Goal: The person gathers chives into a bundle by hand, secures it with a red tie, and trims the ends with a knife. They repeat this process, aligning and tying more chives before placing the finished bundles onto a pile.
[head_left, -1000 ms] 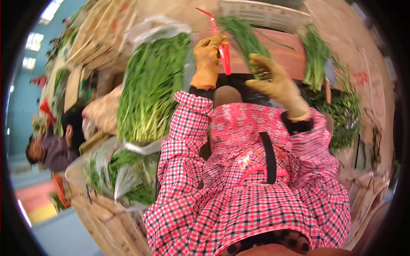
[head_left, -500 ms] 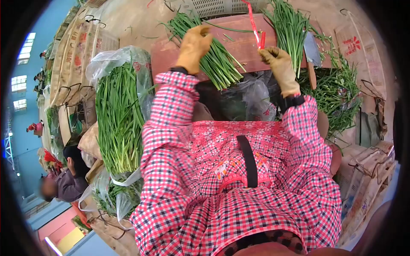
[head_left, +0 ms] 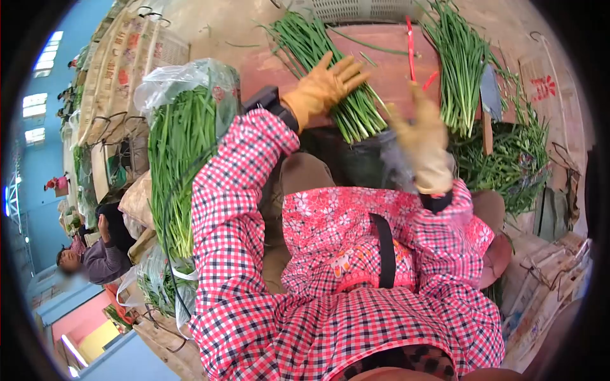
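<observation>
My left hand point(head_left: 325, 89), in a tan rubber glove, is open with its fingers spread over a bundle of green chives point(head_left: 356, 124). The bundle lies slantwise on a reddish board point(head_left: 394, 66), pale cut ends toward me. My right hand point(head_left: 424, 140), gloved too and blurred, is right of the cut ends. Its thumb and a finger are stretched apart, with nothing visible between them. Beyond its fingertips a strip of red tape point(head_left: 410, 47) lies on the board, a short red piece point(head_left: 431, 80) beside it. Another chive bundle point(head_left: 456, 76) lies to the right.
A knife point(head_left: 490, 95) with a wooden handle lies right of the second bundle. Loose greens point(head_left: 508, 155) are heaped below it. To the left stands a plastic bag point(head_left: 190, 82) full of long chives. A seated person point(head_left: 105, 260) is at far left. A plastic crate point(head_left: 356, 9) stands behind the board.
My left hand has opened and spread over the bundle. My right hand has let go of the red tape and moved down toward me. The camera view has shifted slightly.
</observation>
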`<state>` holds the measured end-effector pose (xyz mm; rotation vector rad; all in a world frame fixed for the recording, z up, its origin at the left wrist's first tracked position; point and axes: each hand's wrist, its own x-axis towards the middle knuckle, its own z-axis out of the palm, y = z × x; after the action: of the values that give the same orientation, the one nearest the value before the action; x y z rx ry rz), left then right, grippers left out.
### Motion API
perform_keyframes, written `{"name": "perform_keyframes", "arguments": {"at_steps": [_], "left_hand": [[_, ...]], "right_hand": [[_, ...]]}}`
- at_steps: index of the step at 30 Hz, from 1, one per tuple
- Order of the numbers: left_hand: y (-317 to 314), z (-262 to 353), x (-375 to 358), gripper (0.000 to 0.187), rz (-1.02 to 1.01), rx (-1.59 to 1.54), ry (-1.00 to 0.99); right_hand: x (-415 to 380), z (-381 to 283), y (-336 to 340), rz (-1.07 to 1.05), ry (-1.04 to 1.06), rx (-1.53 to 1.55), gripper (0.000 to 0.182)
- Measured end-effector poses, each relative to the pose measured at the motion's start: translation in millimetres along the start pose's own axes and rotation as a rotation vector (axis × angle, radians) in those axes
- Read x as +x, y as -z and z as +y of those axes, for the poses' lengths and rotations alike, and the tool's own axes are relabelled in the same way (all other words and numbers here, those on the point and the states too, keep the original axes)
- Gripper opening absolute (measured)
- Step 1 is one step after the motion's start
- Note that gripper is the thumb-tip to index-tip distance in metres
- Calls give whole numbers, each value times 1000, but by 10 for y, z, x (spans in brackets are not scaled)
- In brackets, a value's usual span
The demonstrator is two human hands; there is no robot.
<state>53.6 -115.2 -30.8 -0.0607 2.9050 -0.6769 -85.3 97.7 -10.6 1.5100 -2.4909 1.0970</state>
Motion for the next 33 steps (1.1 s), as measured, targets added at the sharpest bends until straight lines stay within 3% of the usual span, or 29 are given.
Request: {"name": "perform_keyframes", "arguments": {"at_steps": [1,2,6,10,11,13,14,15,17,19,20,21,22,24,26,27,28,29,32,33], "left_hand": [[198,-53,34,120,-109,-151,-8],[110,-76,86,122,-116,-101,-33],[161,-217,109,108,-153,-230,-86],[42,-166,223,87,-232,-274,-18],[-100,-146,172,81,-108,-278,1],[125,-105,57,87,-165,-434,94],[215,-103,5,90,-193,-509,141],[106,-87,-82,97,1,-585,142],[154,-18,-127,99,152,-523,95],[31,74,-83,100,236,-633,82],[10,77,-58,90,227,-654,99],[0,56,5,74,295,-674,81],[-119,81,53,63,329,-647,127],[-108,36,49,54,256,-658,111],[-238,23,86,48,264,-675,115],[-212,53,83,47,262,-660,159],[-178,82,94,47,239,-639,210],[-165,78,97,46,215,-607,260],[-165,116,80,47,20,-573,391],[-138,130,84,51,4,-575,400]], "right_hand": [[-58,-150,-138,-78,79,-78,85],[-104,-268,-305,-247,40,-114,107],[-211,-350,-827,-337,-1,-329,112],[-109,-154,-815,-359,66,-356,88],[-19,-71,-785,-400,121,-367,78],[96,102,-793,-371,278,-304,53],[151,160,-820,-418,304,-257,49],[232,180,-791,-464,326,-211,45],[380,163,-709,-528,336,-141,29],[456,226,-826,-329,452,-77,23],[465,198,-825,-379,417,-168,25],[469,134,-736,-501,406,-372,41],[402,152,-515,-359,502,-361,45],[460,324,1,-299,395,-220,44],[362,807,598,-59,85,-225,37],[314,956,947,-43,-73,-137,34],[285,1097,1137,-99,-174,-480,37],[174,1671,993,-56,-269,-465,44],[-58,2093,673,-393,-526,-409,60],[-84,2216,503,-360,-566,-394,60]]}}
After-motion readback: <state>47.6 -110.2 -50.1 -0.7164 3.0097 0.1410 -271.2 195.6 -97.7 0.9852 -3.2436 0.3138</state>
